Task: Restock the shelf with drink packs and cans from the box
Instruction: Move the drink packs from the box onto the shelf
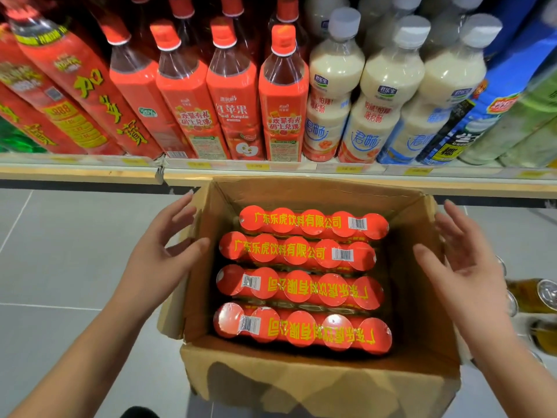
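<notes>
Both grips wide, empty: left hand [164,254] by box [316,384] left wall, right hand [458,260] by right wall. Four shrink-wrapped drink packs [301,288] seen inside box, below shelf [271,173]. Judged heavy, film slippery; pack ends best clasped two-handed.

- two hands show, the left hand [156,260] and the right hand [464,267], both bare, with no gloves.
- no rings show on the fingers [177,212] in view.
- both wrists are bare, with no watch or band.
- both forearms are uncovered down to the bottom edge of the view; no sleeve shows.
- nails look short and unpainted, though blurred.
</notes>
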Demonstrator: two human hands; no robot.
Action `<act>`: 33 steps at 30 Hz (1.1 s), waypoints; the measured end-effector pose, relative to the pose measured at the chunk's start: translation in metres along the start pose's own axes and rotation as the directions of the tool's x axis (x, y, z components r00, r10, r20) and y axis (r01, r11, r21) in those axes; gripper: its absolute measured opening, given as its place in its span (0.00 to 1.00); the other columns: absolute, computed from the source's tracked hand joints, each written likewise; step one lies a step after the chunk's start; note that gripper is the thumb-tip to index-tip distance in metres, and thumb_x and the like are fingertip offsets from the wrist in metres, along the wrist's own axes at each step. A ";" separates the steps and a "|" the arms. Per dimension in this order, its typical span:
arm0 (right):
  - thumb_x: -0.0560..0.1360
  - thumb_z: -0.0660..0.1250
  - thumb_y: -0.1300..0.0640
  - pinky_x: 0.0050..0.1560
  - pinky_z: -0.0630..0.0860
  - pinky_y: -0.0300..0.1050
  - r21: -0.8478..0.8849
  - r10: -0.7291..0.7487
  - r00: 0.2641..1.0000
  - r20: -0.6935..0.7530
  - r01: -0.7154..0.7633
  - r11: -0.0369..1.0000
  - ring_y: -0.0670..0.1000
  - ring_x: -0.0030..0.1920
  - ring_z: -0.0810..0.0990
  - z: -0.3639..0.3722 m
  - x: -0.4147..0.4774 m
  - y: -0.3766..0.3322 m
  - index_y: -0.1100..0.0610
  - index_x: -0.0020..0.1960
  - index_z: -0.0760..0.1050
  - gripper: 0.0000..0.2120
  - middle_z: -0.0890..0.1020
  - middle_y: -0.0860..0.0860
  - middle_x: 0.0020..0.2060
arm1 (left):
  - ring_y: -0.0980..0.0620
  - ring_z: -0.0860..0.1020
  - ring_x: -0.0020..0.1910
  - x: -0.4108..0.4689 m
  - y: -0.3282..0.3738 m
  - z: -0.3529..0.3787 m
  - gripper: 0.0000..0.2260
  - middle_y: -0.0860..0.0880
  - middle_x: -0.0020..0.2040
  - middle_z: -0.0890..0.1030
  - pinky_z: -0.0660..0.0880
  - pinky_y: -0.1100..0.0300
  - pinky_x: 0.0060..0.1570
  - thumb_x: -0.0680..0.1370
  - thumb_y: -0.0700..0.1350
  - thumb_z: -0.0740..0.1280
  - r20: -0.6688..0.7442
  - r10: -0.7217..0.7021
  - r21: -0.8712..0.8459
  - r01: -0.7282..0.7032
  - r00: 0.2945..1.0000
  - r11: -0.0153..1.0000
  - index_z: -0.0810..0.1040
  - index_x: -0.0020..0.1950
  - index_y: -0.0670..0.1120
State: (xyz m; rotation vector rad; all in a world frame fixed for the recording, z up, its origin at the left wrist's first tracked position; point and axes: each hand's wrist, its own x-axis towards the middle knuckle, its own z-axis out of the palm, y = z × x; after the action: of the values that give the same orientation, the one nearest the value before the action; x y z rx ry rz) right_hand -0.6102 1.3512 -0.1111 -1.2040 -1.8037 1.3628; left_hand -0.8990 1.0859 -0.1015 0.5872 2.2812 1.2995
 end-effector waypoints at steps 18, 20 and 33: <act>0.72 0.78 0.45 0.72 0.72 0.54 -0.399 0.219 0.971 0.095 -0.164 0.902 0.54 0.73 0.71 0.068 0.055 0.043 0.49 0.82 0.58 0.45 0.69 0.54 0.75 | 0.54 0.70 0.69 0.066 -0.010 0.088 0.36 0.49 0.74 0.69 0.69 0.60 0.64 0.74 0.52 0.75 0.149 -0.044 0.146 0.022 0.988 0.989 0.62 0.78 0.55; 0.72 0.78 0.46 0.72 0.70 0.53 -0.426 0.212 0.973 0.089 -0.155 0.891 0.55 0.73 0.71 0.070 0.060 0.046 0.51 0.81 0.60 0.44 0.68 0.55 0.75 | 0.53 0.70 0.70 0.075 -0.020 0.091 0.34 0.48 0.73 0.70 0.69 0.59 0.65 0.73 0.53 0.75 0.157 -0.062 0.195 0.030 0.986 0.980 0.65 0.77 0.55; 0.70 0.80 0.52 0.68 0.75 0.59 -0.348 0.457 0.885 0.088 -0.403 0.847 0.58 0.70 0.75 0.075 0.075 0.070 0.48 0.80 0.59 0.45 0.74 0.53 0.72 | 0.49 0.79 0.55 0.099 -0.039 0.110 0.27 0.49 0.60 0.78 0.75 0.56 0.52 0.70 0.42 0.76 0.115 -0.195 0.349 0.144 0.974 0.926 0.71 0.66 0.53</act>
State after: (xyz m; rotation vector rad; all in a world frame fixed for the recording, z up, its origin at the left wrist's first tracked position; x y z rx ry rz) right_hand -0.6840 1.3910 -0.2064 -1.8072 -2.0089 1.4827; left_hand -0.9214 1.1986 -0.2027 0.5621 2.3847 0.7588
